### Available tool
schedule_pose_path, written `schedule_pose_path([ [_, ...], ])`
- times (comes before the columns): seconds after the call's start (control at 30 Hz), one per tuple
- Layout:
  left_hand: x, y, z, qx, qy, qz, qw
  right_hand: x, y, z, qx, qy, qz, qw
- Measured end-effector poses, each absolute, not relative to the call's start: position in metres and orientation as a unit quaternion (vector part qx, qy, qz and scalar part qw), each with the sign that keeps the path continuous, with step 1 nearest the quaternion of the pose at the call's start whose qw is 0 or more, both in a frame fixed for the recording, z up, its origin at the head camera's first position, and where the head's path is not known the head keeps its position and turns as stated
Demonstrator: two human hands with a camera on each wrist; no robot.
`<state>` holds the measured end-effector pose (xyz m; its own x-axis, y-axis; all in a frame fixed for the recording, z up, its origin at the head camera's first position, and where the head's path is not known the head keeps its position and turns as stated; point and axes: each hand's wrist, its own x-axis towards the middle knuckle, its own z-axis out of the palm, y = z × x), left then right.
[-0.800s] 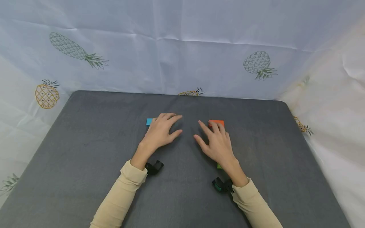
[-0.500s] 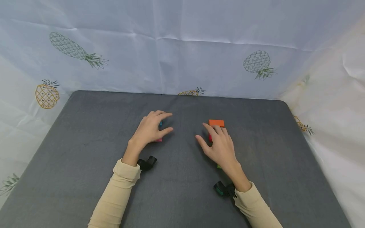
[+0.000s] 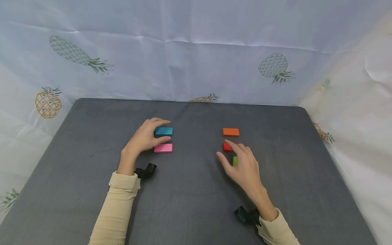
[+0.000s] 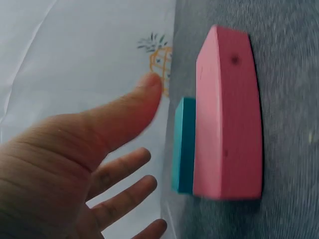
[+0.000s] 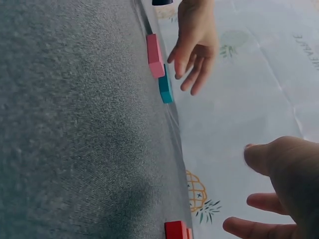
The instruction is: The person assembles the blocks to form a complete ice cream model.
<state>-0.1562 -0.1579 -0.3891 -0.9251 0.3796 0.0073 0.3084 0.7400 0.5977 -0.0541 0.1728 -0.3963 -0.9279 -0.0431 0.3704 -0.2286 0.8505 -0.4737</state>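
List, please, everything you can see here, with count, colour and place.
Grey fabric-covered table: one, grey, beneath the blocks
Pink rectangular block: one, pink, left of centre
Blue rectangular block: one, blue, beyond pink
Red rectangular block: one, red, right of centre
Orange rectangular block: one, orange, beyond red
Green block: one, green, nearer than red, mostly hidden
Pineapple-print fabric: count unclear, whitish, behind and beside table
Black wrist devices: two, black, one per wrist
Beige sleeves: two, beige, on the forearms
Left hand: one, bare, by pink and blue
Right hand: one, bare, by red and green
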Motion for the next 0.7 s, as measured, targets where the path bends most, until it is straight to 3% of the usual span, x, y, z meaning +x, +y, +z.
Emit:
schedule_pose_path([
  [0.47,-0.16,-0.171,-0.4,0.18,0.933,0.305,0.055,-0.043,0.189,-0.39,0.075,-0.952,0.288,0.07],
  [0.7,-0.162,-0.17,-0.401,0.165,0.933,0.315,0.051,-0.043,0.195,-0.38,0.033,-0.957,0.286,0.028],
])
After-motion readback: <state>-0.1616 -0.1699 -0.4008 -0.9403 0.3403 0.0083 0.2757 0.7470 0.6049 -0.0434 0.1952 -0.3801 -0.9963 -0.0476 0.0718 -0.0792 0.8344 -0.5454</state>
